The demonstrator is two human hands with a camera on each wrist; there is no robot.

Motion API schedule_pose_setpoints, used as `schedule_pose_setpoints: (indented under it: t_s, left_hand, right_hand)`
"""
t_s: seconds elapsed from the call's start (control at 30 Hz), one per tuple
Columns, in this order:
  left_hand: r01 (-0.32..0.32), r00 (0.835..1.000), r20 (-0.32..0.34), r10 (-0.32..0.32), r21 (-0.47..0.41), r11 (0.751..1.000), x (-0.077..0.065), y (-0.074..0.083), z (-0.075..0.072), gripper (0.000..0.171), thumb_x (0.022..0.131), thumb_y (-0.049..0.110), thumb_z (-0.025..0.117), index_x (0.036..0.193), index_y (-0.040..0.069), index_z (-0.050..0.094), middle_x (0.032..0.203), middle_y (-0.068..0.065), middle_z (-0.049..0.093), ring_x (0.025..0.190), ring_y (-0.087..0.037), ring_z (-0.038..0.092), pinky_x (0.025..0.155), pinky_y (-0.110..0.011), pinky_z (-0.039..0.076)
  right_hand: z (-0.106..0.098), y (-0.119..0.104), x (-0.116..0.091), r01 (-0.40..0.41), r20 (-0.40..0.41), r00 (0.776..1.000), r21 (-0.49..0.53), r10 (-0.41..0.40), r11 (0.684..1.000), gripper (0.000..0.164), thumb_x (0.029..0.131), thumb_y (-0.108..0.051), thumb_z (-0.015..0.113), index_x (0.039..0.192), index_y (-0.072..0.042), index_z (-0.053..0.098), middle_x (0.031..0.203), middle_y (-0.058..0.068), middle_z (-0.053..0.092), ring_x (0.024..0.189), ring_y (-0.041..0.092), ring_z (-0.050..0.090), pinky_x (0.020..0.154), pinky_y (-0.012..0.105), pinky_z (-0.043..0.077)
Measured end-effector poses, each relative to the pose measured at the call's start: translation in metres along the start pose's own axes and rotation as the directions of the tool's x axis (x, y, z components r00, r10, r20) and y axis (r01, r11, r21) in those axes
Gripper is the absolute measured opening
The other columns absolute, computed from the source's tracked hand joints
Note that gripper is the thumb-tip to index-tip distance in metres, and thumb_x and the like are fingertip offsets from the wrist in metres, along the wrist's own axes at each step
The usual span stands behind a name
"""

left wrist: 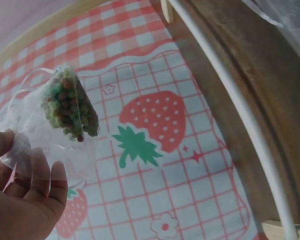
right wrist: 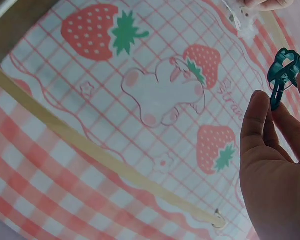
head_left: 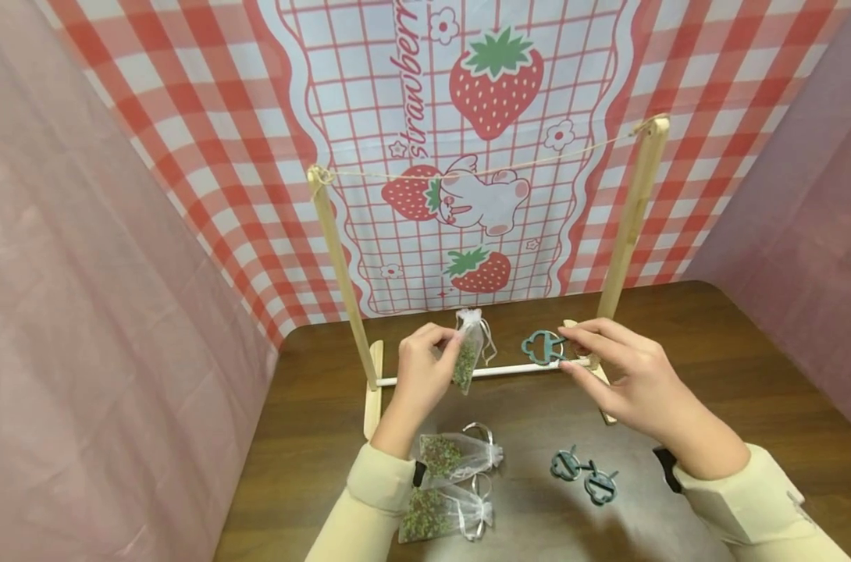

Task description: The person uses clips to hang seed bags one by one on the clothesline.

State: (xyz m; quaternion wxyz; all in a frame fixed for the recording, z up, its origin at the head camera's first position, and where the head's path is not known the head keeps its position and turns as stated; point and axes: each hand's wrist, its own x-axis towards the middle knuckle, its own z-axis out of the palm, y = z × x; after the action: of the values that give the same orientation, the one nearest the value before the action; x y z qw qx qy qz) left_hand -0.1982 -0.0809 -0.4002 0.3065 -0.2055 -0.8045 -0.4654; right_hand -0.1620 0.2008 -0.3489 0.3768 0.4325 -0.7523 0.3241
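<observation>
My left hand (head_left: 425,367) pinches a white mesh drawstring bag (head_left: 470,351) near its gathered top, in front of the wooden frame. Green and reddish bits fill the bag's lower part, seen closer as the small bag (left wrist: 70,105) in the left wrist view. In my right hand (head_left: 632,375), thumb and fingers pinch a teal flower-shaped clip (head_left: 543,348) by its two handles. The right wrist view shows this teal clip (right wrist: 284,70) at the fingertips. Bag and clip are apart, both held above the table.
A string (head_left: 482,169) runs between two wooden posts (head_left: 632,218), joined below by a white rod (head_left: 499,371). Two more filled mesh bags (head_left: 461,457) lie at the front left. Two teal clips (head_left: 599,485) lie on the brown table (head_left: 524,515), right of them.
</observation>
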Motion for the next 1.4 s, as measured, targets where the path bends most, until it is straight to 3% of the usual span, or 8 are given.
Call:
schedule_pose_setpoints:
  t_s: [0.23,0.4,0.73,0.97,1.1,1.17,1.27,1.4]
  left_hand:
    - [-0.06,0.997,-0.054,0.059,-0.022,0.998,0.019,0.01,0.009,0.01,0.09,0.001,0.075,0.08,0.001,0.075,0.073,-0.002,0.065,0.065,-0.013,0.057,0.059,-0.032,0.052]
    - [-0.097,0.992,-0.089,0.092,-0.051,0.994,0.034,0.018,0.015,0.01,0.09,0.001,0.075,0.08,0.0,0.074,0.073,-0.004,0.065,0.065,-0.015,0.057,0.059,-0.035,0.052]
    - [-0.077,0.992,-0.108,0.067,-0.087,0.993,0.057,0.032,0.022,0.008,0.092,0.001,0.073,0.085,-0.002,0.074,0.078,-0.007,0.067,0.068,-0.016,0.057,0.062,-0.025,0.048]
    - [-0.053,0.994,-0.096,0.043,-0.104,0.993,0.072,0.041,0.026,0.01,0.095,0.003,0.07,0.089,-0.002,0.075,0.08,-0.007,0.068,0.069,-0.015,0.057,0.063,-0.025,0.049]
    - [-0.051,0.994,-0.102,0.041,-0.096,0.994,0.082,0.044,0.031,0.009,0.094,0.003,0.07,0.089,-0.003,0.075,0.081,-0.008,0.069,0.067,-0.015,0.056,0.062,-0.024,0.048]
    - [-0.052,0.994,-0.099,0.043,-0.093,0.994,0.087,0.046,0.034,0.009,0.094,0.002,0.071,0.089,-0.003,0.075,0.082,-0.008,0.069,0.067,-0.015,0.056,0.061,-0.023,0.048]
    - [-0.058,0.995,-0.091,0.051,-0.078,0.995,0.095,0.052,0.038,0.009,0.094,0.003,0.071,0.089,-0.003,0.076,0.079,-0.007,0.067,0.065,-0.014,0.054,0.059,-0.022,0.046]
    - [-0.073,0.993,-0.094,0.068,-0.057,0.996,0.106,0.06,0.041,0.01,0.094,0.006,0.071,0.088,-0.001,0.076,0.077,-0.003,0.065,0.064,-0.012,0.053,0.058,-0.021,0.044]
  right_hand:
    - [-0.015,0.005,0.027,0.03,-0.01,0.999,-0.039,-0.03,0.999,0.046,0.1,-0.039,0.064,0.11,0.005,0.075,0.099,0.012,0.071,0.073,0.017,0.063,0.06,0.018,0.045]
    - [-0.026,0.009,0.047,0.036,0.008,0.999,-0.093,-0.036,0.995,0.046,0.1,-0.04,0.063,0.111,0.004,0.075,0.099,0.011,0.071,0.071,0.011,0.06,0.056,0.015,0.044]
    - [-0.05,0.017,0.084,0.067,0.033,0.997,-0.164,-0.063,0.984,0.052,0.103,-0.043,0.058,0.111,0.006,0.074,0.1,0.015,0.07,0.078,0.021,0.067,0.059,0.011,0.046]
    - [-0.059,0.024,0.103,0.032,-0.009,0.999,-0.146,-0.033,0.989,0.06,0.1,-0.05,0.06,0.108,0.007,0.074,0.096,0.016,0.07,0.076,0.024,0.065,0.072,0.01,0.039]
    - [-0.068,0.031,0.115,0.031,0.017,0.999,-0.187,-0.029,0.982,0.062,0.101,-0.052,0.057,0.111,0.007,0.074,0.097,0.017,0.07,0.076,0.022,0.064,0.068,0.011,0.038]
    - [-0.074,0.034,0.121,0.036,0.051,0.998,-0.218,-0.026,0.975,0.052,0.1,-0.042,0.063,0.113,0.008,0.073,0.099,0.018,0.069,0.078,0.022,0.063,0.07,0.011,0.039]
    - [-0.08,0.037,0.131,0.046,0.075,0.997,-0.258,-0.027,0.965,0.036,0.09,-0.016,0.078,0.115,0.009,0.072,0.098,0.02,0.068,0.078,0.023,0.062,0.065,0.015,0.038]
    - [-0.084,0.039,0.146,0.053,0.089,0.996,-0.285,-0.029,0.957,0.04,0.076,0.006,0.083,0.114,0.009,0.072,0.097,0.02,0.066,0.077,0.025,0.063,0.058,0.021,0.036]
